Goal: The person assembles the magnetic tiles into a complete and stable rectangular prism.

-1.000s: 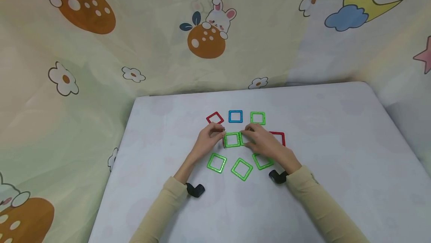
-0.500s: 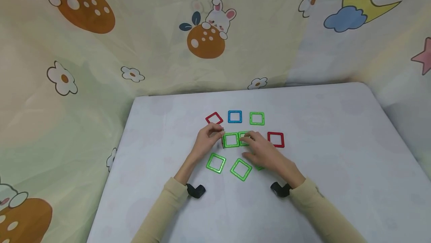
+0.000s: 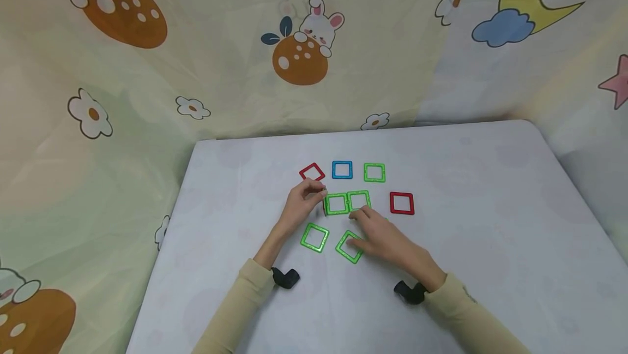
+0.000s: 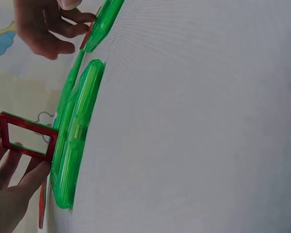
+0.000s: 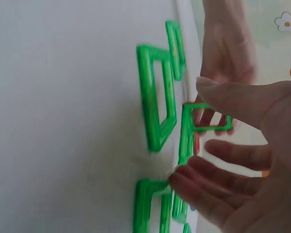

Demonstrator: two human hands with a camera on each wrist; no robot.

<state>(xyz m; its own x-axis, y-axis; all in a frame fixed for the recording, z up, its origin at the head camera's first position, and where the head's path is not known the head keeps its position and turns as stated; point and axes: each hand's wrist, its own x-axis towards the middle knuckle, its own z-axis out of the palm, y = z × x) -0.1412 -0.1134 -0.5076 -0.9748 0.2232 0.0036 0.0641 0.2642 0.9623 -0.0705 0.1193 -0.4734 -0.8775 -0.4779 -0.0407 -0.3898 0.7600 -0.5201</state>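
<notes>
My left hand (image 3: 303, 201) pinches a red square magnetic tile frame (image 4: 29, 125), standing upright at the left end of two joined green tiles. A green frame (image 5: 207, 128) shows on its other face in the right wrist view. The joined left green tile (image 3: 336, 213) and right green tile (image 3: 358, 193) lie flat, edge to edge. My right hand (image 3: 385, 234) hovers just in front of them with fingers apart and nothing in its grasp. Below it lies a tilted green tile (image 3: 345, 255), partly covered by the thumb. Another green tile nearby is almost wholly hidden by this hand.
Behind the hands lie a red tile (image 3: 306, 168), a blue tile (image 3: 334, 169) and a green tile (image 3: 366, 172). To the right is a red tile (image 3: 392, 203); front left, a green tile (image 3: 306, 233). The white table (image 3: 490, 234) meets a printed cloth (image 3: 235, 70) at the back.
My right hand has let go of the right joined green tile and drawn back toward the front, uncovering that tile and the red one at right. The left hand stays in place.
</notes>
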